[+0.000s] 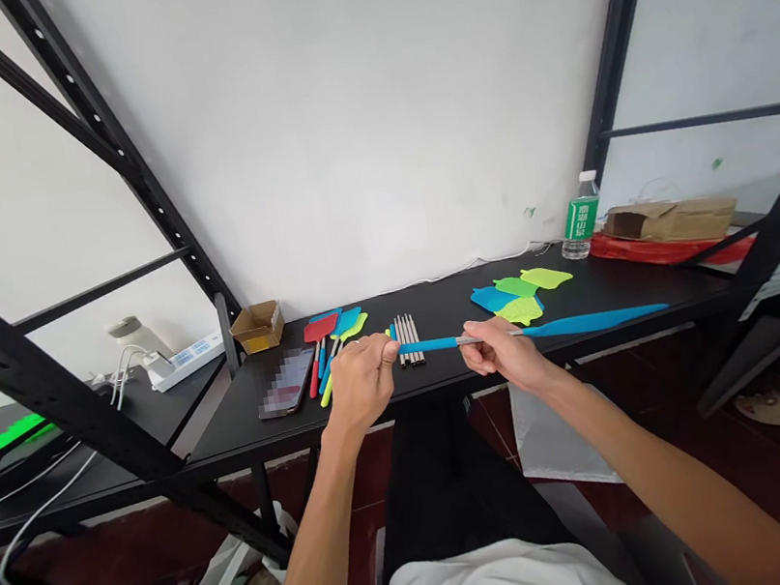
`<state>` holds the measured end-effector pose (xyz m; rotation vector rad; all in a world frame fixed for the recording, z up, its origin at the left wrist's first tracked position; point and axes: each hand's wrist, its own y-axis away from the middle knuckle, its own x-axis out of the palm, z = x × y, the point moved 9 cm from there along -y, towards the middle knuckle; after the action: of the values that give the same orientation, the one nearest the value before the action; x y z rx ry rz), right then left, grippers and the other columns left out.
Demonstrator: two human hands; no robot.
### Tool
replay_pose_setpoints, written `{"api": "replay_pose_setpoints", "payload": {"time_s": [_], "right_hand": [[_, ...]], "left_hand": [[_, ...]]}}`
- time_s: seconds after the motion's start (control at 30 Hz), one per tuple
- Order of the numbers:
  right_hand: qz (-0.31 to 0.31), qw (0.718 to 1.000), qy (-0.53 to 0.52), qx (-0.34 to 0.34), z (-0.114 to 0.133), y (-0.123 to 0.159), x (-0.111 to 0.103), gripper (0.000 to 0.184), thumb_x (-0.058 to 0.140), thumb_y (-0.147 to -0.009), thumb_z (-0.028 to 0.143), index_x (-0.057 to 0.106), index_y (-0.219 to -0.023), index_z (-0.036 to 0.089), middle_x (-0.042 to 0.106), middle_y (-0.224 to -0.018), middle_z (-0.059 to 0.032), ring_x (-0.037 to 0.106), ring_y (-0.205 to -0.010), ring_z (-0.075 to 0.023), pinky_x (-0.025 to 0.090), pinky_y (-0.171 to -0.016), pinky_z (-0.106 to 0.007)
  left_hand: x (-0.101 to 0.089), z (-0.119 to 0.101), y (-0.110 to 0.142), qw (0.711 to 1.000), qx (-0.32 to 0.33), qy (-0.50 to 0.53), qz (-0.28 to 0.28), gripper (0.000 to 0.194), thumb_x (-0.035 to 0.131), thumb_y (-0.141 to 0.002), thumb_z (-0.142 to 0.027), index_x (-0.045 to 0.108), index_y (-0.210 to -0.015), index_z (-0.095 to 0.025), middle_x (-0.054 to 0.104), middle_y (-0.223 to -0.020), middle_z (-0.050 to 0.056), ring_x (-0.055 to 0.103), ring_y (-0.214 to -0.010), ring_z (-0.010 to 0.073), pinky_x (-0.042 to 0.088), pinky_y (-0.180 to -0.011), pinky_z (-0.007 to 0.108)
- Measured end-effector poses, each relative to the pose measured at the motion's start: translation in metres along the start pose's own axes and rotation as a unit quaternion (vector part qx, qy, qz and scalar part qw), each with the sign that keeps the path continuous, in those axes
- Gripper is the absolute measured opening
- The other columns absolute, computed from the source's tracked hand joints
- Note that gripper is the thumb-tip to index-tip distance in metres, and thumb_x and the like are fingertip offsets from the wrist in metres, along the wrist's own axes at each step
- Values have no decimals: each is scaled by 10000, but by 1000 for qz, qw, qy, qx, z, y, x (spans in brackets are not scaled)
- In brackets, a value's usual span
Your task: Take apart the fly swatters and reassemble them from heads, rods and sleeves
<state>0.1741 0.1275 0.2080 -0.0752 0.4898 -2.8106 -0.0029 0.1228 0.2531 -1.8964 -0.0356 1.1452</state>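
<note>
Both my hands hold a blue fly swatter (431,345) level above the table's front edge. My left hand (363,380) is closed around the end of its blue handle. Further along, my right hand (505,350) pinches the thin metal rod, close to the blue swatter head, which shows edge-on and points right. Behind the swatter lie several metal rods (407,329) side by side. Loose swatter heads in blue, green and yellow-green (547,278) are spread beyond my right hand. Left of my left hand lie fly swatters with red, blue and yellow-green handles (313,374).
On the black table (235,433), a phone (287,383) and a small cardboard box (258,328) sit at left. A water bottle (579,217) stands at back right, near a flat carton (676,218) on red plastic. Black metal posts (147,187) rise on both sides.
</note>
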Motion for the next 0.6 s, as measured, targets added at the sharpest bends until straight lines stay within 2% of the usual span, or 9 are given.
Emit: {"api": "replay_pose_setpoints", "payload": {"time_s": [0.17, 0.23, 0.3, 0.37, 0.47, 0.53, 0.6], "right_hand": [[48, 990, 118, -55, 24, 9, 11, 510, 434, -962, 541, 675, -668, 202, 607, -592, -46, 558, -600, -173, 412, -610, -301], [71, 982, 155, -84, 30, 12, 18, 481, 439, -963, 538, 708, -751, 200, 660, -668, -58, 602, -659, -189, 441, -646, -308], [81, 971, 191, -119, 37, 15, 20, 458, 443, -965, 518, 726, -797, 199, 686, -722, -64, 618, -694, -197, 457, -679, -321], [64, 966, 207, -141, 43, 17, 12, 441, 452, -961, 499, 735, -800, 201, 690, -735, -64, 613, -702, -199, 458, -691, -329], [10, 975, 180, -131, 50, 17, -15, 425, 470, -939, 494, 754, -810, 206, 705, -770, -78, 594, -711, -207, 445, -657, -328], [-32, 983, 140, -118, 53, 17, -34, 361, 511, -906, 465, 770, -945, 215, 730, -895, -92, 603, -775, -227, 443, -637, -325], [-65, 987, 105, -107, 53, 15, -48, 347, 554, -870, 419, 747, -1087, 229, 729, -1024, -96, 620, -869, -251, 451, -629, -319]], "left_hand": [[-5, 13, -1, 990, -48, 136, -4, 534, 289, -1020, -471, 415, -580, -197, 439, -548, -1, 402, -525, 125, 309, -545, 272], [-2, 28, 0, 980, -88, 178, -14, 545, 336, -1005, -485, 385, -545, -195, 373, -512, -16, 344, -495, 111, 282, -511, 266], [-1, 53, 4, 966, -145, 211, -43, 543, 378, -983, -493, 359, -528, -199, 325, -492, -28, 304, -477, 103, 267, -486, 258], [-8, 85, 11, 942, -214, 235, -106, 532, 403, -960, -502, 336, -522, -208, 306, -481, -36, 292, -460, 98, 273, -473, 250], [-28, 127, 28, 899, -303, 230, -216, 521, 411, -940, -520, 330, -522, -219, 312, -464, -38, 326, -446, 105, 306, -476, 248], [-37, 137, 34, 901, -327, 163, -232, 515, 425, -930, -539, 444, -541, -203, 417, -479, -17, 428, -479, 131, 339, -505, 255], [-37, 137, 35, 918, -331, 68, -208, 471, 470, -912, -547, 607, -647, -182, 568, -564, 12, 548, -572, 169, 379, -566, 264]]}}
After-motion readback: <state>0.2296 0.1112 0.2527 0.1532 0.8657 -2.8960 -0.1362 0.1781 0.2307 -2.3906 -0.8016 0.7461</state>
